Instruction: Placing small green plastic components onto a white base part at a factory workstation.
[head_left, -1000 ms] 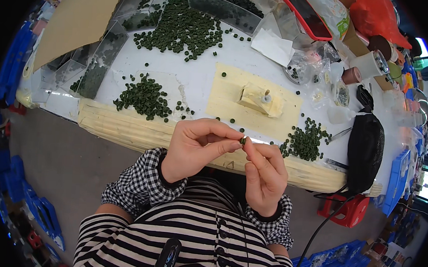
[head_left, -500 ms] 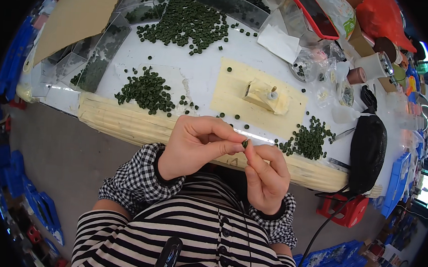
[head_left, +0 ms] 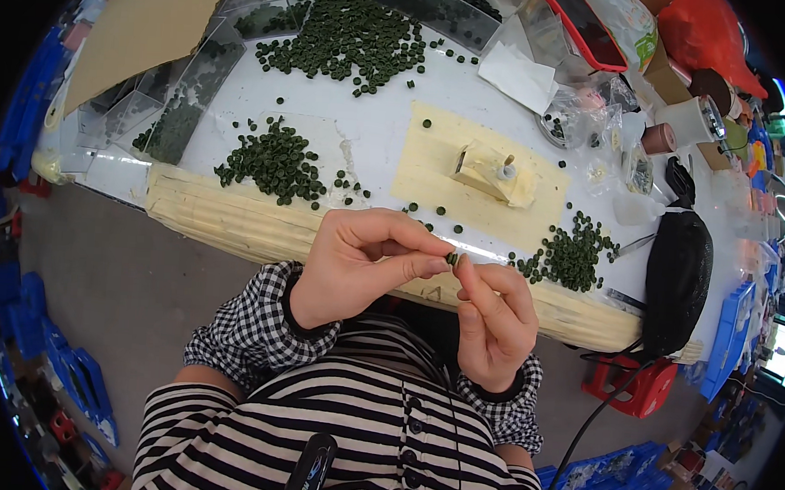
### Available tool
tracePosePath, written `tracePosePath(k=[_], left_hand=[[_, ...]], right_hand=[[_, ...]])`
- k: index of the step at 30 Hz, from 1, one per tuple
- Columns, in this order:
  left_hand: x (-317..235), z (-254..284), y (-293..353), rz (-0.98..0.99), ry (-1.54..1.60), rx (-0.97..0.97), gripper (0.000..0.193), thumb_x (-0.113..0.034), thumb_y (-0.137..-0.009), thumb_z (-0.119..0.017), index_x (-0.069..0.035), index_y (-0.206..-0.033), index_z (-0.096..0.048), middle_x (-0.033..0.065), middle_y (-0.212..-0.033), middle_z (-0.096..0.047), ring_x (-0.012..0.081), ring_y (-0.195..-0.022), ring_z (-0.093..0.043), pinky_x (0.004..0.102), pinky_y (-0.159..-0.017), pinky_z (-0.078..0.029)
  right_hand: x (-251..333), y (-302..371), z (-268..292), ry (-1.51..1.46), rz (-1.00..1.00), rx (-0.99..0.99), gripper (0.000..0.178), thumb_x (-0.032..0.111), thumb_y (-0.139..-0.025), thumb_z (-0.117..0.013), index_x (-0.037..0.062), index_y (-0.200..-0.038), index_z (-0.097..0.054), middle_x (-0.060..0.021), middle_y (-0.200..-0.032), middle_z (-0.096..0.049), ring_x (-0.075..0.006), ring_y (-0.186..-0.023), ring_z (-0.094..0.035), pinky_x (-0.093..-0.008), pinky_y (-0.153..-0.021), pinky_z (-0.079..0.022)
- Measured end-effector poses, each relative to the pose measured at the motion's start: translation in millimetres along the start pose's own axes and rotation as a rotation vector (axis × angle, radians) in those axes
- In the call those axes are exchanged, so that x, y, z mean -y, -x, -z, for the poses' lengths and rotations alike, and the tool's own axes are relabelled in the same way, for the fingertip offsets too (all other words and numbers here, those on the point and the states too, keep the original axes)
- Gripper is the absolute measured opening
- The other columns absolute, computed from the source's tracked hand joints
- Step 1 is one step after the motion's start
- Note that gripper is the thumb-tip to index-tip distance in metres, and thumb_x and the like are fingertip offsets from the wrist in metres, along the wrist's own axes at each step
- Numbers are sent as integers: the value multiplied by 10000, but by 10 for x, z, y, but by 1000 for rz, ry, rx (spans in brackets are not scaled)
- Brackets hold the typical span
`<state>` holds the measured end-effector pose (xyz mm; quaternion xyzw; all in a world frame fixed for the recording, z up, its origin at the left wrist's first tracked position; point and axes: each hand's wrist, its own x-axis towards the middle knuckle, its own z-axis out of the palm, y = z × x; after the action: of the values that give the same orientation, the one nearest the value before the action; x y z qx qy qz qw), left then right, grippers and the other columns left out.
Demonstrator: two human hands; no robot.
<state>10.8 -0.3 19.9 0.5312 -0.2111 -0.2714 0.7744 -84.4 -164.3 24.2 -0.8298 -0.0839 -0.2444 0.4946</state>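
Between the thumb and forefinger of my left hand [head_left: 356,265] is a small dark green round piece [head_left: 451,259]. Its edge shows at the fingertips, just above the table's near edge. My right hand [head_left: 496,326] is close on the right, its forefinger tip against or just beside the piece. The other right fingers are curled, and whether they hold anything is hidden. Similar green pieces lie in a pile [head_left: 274,161] beyond my left hand and another pile [head_left: 574,259] beyond my right. A cream taped block with a metal pin [head_left: 496,172] stands beyond both hands.
A larger heap of green pieces [head_left: 350,39] lies at the back, beside clear plastic bins [head_left: 192,92]. Cardboard [head_left: 138,28] covers the left bins. A red-edged tray [head_left: 586,29], plastic bags and a black wrapped object [head_left: 678,269] stand right. Padding [head_left: 225,218] runs along the near edge.
The right hand has shifted slightly right, and its forefinger has drawn back a little from the piece. The left hand keeps its pinch. The whole view has moved slightly.
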Motion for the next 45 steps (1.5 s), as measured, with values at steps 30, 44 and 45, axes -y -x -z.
tracePosePath(k=[30, 44, 45], left_hand=[[-25, -1, 27, -108, -86, -3, 162, 67, -827, -658, 25, -979, -695, 114, -926, -682, 124, -840, -648, 217, -735, -508], [-16, 26, 18, -159, -216, -4, 180, 48, -789, -696, -8, -959, -718, 106, -874, -701, 139, -804, -655, 239, -711, -505], [-19, 26, 15, -143, -201, 0, 177, 49, -795, -691, -5, -963, -716, 108, -885, -698, 138, -810, -655, 238, -719, -509]], right_hand=[[-33, 37, -26, -176, -44, 37, 361, -32, -808, -645, -29, -1169, -637, -115, -967, -621, -214, -792, -569, -270, -698, -461], [-15, 33, -11, -180, -40, 60, 354, -33, -818, -633, -43, -1172, -631, -121, -955, -615, -220, -795, -573, -281, -698, -464], [-20, 32, -10, -179, -36, 59, 354, -32, -818, -633, -42, -1172, -631, -122, -955, -615, -221, -796, -574, -282, -700, -465]])
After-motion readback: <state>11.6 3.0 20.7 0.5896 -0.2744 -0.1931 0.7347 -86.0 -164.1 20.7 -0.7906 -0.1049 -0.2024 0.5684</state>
